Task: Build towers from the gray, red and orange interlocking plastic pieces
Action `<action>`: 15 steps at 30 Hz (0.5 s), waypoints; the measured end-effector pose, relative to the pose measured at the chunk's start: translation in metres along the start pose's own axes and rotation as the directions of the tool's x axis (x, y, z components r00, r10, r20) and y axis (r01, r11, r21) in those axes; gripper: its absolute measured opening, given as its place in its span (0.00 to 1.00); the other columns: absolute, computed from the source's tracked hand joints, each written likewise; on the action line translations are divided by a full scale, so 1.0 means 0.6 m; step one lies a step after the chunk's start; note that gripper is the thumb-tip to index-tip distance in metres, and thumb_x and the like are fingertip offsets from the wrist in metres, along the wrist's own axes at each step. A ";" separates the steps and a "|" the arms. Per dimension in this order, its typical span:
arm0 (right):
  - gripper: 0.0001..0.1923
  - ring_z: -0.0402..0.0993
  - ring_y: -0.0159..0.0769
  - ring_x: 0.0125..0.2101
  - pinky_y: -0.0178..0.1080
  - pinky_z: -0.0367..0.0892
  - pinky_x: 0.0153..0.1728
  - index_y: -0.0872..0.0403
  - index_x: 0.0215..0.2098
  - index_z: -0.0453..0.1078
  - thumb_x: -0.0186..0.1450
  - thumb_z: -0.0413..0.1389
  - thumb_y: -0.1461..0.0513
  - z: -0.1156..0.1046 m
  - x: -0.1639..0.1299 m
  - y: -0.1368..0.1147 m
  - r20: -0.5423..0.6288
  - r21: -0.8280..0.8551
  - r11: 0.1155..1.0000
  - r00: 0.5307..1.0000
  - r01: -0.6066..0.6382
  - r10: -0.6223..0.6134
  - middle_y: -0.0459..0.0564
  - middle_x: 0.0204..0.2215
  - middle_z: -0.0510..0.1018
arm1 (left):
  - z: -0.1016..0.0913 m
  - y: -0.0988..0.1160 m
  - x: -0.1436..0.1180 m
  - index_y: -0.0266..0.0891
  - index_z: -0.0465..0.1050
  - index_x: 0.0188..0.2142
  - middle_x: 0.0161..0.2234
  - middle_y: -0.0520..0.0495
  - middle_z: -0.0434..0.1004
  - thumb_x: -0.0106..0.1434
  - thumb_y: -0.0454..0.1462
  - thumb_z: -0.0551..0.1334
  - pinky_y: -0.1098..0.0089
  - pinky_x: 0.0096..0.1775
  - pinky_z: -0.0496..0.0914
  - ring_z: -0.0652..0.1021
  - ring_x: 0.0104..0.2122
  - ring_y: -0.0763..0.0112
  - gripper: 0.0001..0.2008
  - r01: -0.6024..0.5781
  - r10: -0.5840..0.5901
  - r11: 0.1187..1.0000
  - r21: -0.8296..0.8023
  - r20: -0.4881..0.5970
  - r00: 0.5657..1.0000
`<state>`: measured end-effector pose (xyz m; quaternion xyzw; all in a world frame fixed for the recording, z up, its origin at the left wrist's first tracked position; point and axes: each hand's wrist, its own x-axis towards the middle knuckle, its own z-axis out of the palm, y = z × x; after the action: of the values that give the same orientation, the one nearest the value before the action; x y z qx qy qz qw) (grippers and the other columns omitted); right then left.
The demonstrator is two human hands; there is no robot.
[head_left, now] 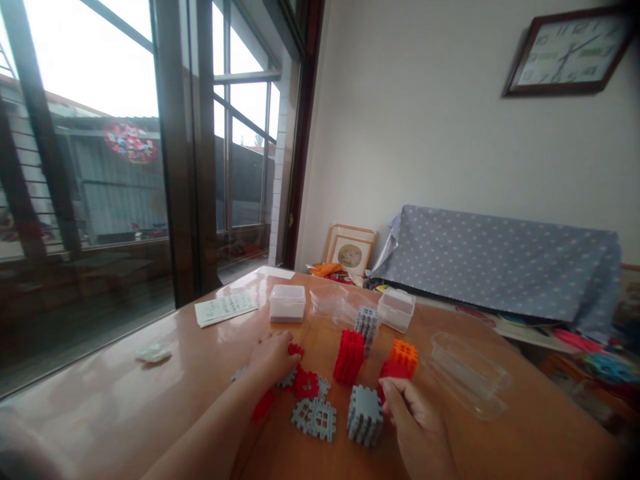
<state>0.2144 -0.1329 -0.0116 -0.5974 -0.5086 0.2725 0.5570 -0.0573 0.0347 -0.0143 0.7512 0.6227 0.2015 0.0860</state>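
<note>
My left hand (274,355) reaches over a loose spread of interlocking plastic tiles. Its thumb and fingers close around a small red tile (296,349). Just below lie another red tile (306,384) and grey window-shaped tiles (314,417). With thumb and bent fingers, my right hand (411,408) pinches a red toothed tile (394,369) in front of an orange stack (405,353); whether more red tiles are behind it is hidden. A grey stack (365,413) stands left of my right hand. Beyond are a red stack (349,357) and a grey window-tile stack (367,325).
On the wooden table (200,387), a white-filled clear box (287,304), another clear box (397,309) and a transparent container (467,373) surround the tiles. A printed sheet (226,308) and crumpled plastic (153,353) lie left. A dotted cloth (500,267) hangs behind.
</note>
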 end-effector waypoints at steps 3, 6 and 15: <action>0.24 0.68 0.37 0.29 0.36 0.62 0.32 0.52 0.34 0.74 0.68 0.52 0.41 0.002 -0.001 -0.004 0.013 -0.005 1.000 1.000 0.003 -0.003 0.44 0.25 0.70 | 0.005 0.005 0.008 0.43 0.76 0.46 0.48 0.38 0.80 0.56 0.42 0.65 0.54 0.49 0.66 0.76 0.51 0.44 0.17 -0.017 0.017 1.000 0.008 0.014 1.000; 0.24 0.68 0.37 0.29 0.35 0.62 0.32 0.52 0.34 0.74 0.68 0.52 0.41 0.004 -0.002 -0.008 0.005 -0.016 1.000 1.000 0.008 -0.007 0.44 0.25 0.70 | 0.015 0.007 0.017 0.42 0.74 0.51 0.51 0.38 0.78 0.56 0.37 0.65 0.57 0.50 0.66 0.76 0.52 0.48 0.21 -0.036 0.036 0.999 0.008 0.012 0.999; 0.23 0.68 0.37 0.29 0.35 0.63 0.31 0.51 0.34 0.74 0.70 0.51 0.43 0.003 -0.002 -0.015 -0.008 -0.020 0.999 0.999 0.034 -0.034 0.44 0.26 0.71 | 0.037 0.000 0.035 0.38 0.74 0.48 0.47 0.42 0.76 0.56 0.27 0.61 0.67 0.47 0.67 0.77 0.46 0.62 0.20 -0.204 0.174 0.959 -0.198 -0.157 0.972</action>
<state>0.2096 -0.1348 -0.0040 -0.5952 -0.5191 0.2553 0.5578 -0.0453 0.0576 -0.0307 0.7782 0.5271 0.3255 0.1030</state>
